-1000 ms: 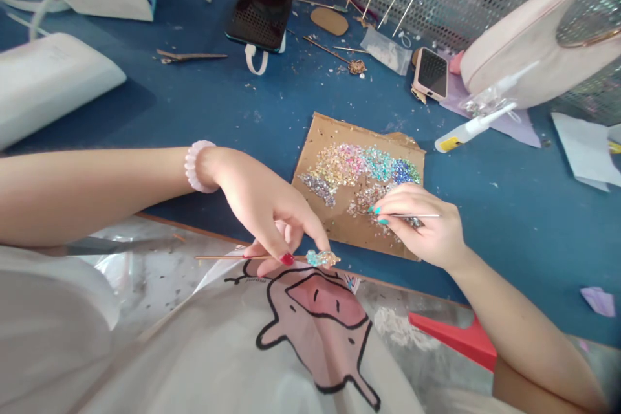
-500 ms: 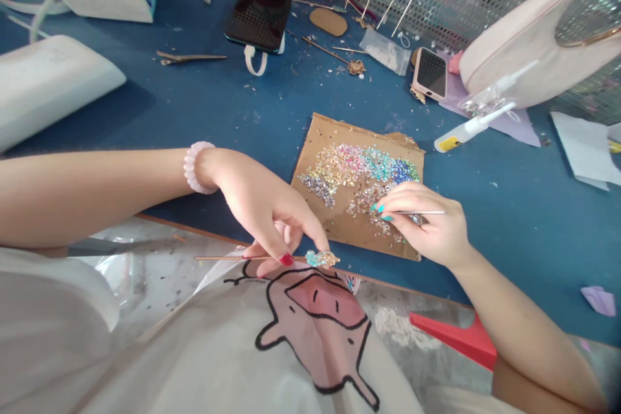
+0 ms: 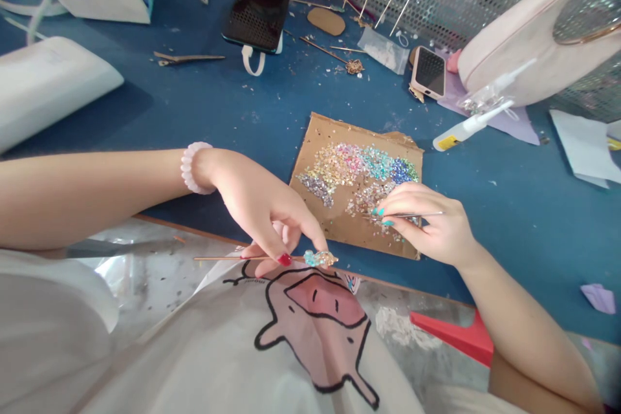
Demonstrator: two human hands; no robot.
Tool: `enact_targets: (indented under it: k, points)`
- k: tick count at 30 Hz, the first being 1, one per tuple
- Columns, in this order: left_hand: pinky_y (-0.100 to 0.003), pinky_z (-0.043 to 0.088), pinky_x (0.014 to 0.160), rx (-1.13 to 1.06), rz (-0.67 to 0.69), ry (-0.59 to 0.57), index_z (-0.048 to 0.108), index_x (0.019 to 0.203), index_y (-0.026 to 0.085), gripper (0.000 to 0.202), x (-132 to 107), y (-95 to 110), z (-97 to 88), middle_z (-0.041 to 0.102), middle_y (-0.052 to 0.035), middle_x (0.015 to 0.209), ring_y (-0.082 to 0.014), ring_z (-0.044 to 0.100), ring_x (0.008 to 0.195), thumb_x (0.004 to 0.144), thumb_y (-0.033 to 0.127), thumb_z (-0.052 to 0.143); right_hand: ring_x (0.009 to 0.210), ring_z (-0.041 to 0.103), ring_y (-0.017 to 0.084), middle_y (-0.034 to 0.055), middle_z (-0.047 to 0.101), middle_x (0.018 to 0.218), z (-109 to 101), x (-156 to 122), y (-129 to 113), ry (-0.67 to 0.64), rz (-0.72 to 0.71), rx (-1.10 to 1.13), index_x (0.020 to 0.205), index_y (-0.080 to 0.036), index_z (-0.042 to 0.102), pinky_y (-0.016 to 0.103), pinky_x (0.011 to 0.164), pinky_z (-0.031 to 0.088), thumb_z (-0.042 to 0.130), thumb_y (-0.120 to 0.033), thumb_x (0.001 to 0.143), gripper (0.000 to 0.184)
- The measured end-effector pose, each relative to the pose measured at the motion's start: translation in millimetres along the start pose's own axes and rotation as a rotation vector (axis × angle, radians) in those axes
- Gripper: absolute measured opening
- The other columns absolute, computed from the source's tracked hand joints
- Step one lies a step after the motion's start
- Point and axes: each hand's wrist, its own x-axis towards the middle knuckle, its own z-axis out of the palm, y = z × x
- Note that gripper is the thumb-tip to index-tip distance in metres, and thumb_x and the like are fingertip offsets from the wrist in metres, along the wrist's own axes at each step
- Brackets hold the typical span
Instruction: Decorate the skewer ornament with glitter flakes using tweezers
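Note:
My left hand [image 3: 272, 217] is closed on a thin hair stick [image 3: 218, 258], held level at the table's front edge. The stick's right end carries a small ornament [image 3: 320, 259] set with light blue and golden stones. In my right hand [image 3: 431, 223] are slim metal tweezers [image 3: 412, 214], gripped between the fingers, tips pointing left. Those tips are low over a piece of cardboard [image 3: 310, 142], among pale rhinestones [image 3: 363, 197]. Other rhinestones lie there sorted by colour: yellow, pink, turquoise, blue [image 3: 402, 170] and grey [image 3: 317, 189]. Whether the tweezers hold a stone is too small to tell.
Behind the cardboard lie a phone [image 3: 430, 71], a white glue bottle [image 3: 466, 131], a plastic bag of small white pieces [image 3: 383, 50] and another hair stick [image 3: 330, 55]. A dark phone [image 3: 257, 13], a hair clip [image 3: 189, 59] and a white device [image 3: 53, 90] are further left.
The tweezers in my right hand have tilted slightly, and their tips now show past the fingertips over the pale rhinestones. My left hand holds the hair stick almost unmoved.

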Motion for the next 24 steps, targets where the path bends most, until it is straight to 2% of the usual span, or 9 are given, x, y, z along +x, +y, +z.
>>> enact_targets:
  k: [3, 5, 9, 12, 16, 20, 24]
  points:
    - [-0.022, 0.049, 0.050, -0.002, -0.064, 0.009, 0.043, 0.147, 0.037, 0.064, 0.4, 1.6, 0.1, 0.074, 0.0091, 0.075, -0.0131, 0.064, 0.052, 0.087, 0.018, 0.051, 0.074, 0.069, 0.017, 0.0041, 0.074, 0.077, -1.4, -0.1, 0.2, -0.017, -0.005, 0.015, 0.088, -0.020, 0.066, 0.033, 0.072, 0.057, 0.065, -0.010, 0.091, 0.010]
    - [-0.024, 0.048, 0.050, -0.037, -0.100, 0.024, 0.049, 0.143, 0.037, 0.064, 0.3, 3.5, 0.3, 0.074, 0.0090, 0.073, -0.0144, 0.064, 0.052, 0.083, 0.017, 0.055, 0.075, 0.069, 0.017, 0.0041, 0.074, 0.077, -1.8, -0.2, 0.3, -0.024, -0.012, 0.022, 0.089, -0.021, 0.066, 0.033, 0.072, 0.057, 0.065, -0.010, 0.091, 0.011]
    - [-0.024, 0.045, 0.046, -0.100, -0.045, 0.091, 0.064, 0.129, 0.037, 0.058, 0.0, 5.4, 1.0, 0.072, 0.0089, 0.066, -0.0147, 0.063, 0.048, 0.077, 0.014, 0.061, 0.076, 0.070, 0.017, 0.0044, 0.074, 0.078, -2.0, -1.0, 1.0, -0.013, -0.015, 0.018, 0.090, -0.020, 0.066, 0.033, 0.073, 0.057, 0.065, -0.008, 0.090, 0.012]
    - [-0.024, 0.043, 0.046, -0.001, -0.012, 0.169, 0.068, 0.122, 0.039, 0.052, 0.9, 6.4, 1.0, 0.070, 0.0095, 0.063, -0.0133, 0.059, 0.045, 0.076, 0.016, 0.064, 0.076, 0.070, 0.018, 0.0045, 0.075, 0.079, -2.1, -1.8, 1.9, 0.004, -0.001, 0.022, 0.090, -0.020, 0.067, 0.033, 0.073, 0.058, 0.065, -0.008, 0.090, 0.012]
    - [-0.028, 0.038, 0.046, 0.170, 0.025, 0.244, 0.072, 0.111, 0.046, 0.044, 3.0, 7.2, -0.6, 0.066, 0.0115, 0.058, -0.0153, 0.052, 0.045, 0.071, 0.027, 0.069, 0.076, 0.070, 0.018, 0.0040, 0.075, 0.079, -2.1, -2.5, 3.0, 0.013, 0.005, 0.022, 0.090, -0.021, 0.067, 0.033, 0.073, 0.059, 0.065, -0.008, 0.089, 0.013]
    - [-0.030, 0.035, 0.047, 0.211, 0.054, 0.244, 0.071, 0.110, 0.049, 0.041, 3.6, 6.8, -2.3, 0.064, 0.0119, 0.056, -0.0174, 0.052, 0.049, 0.071, 0.034, 0.069, 0.077, 0.070, 0.018, 0.0046, 0.074, 0.079, -2.6, -3.0, 3.7, 0.012, 0.005, 0.011, 0.089, -0.021, 0.067, 0.032, 0.072, 0.059, 0.065, -0.007, 0.089, 0.013]
    - [-0.028, 0.038, 0.046, 0.192, 0.044, 0.204, 0.070, 0.113, 0.048, 0.042, 2.6, 6.5, -2.0, 0.064, 0.0121, 0.056, -0.0158, 0.053, 0.047, 0.075, 0.030, 0.068, 0.077, 0.069, 0.018, 0.0043, 0.074, 0.079, -3.3, -3.5, 4.3, 0.008, -0.001, 0.000, 0.090, -0.021, 0.066, 0.033, 0.073, 0.059, 0.064, -0.007, 0.089, 0.014]
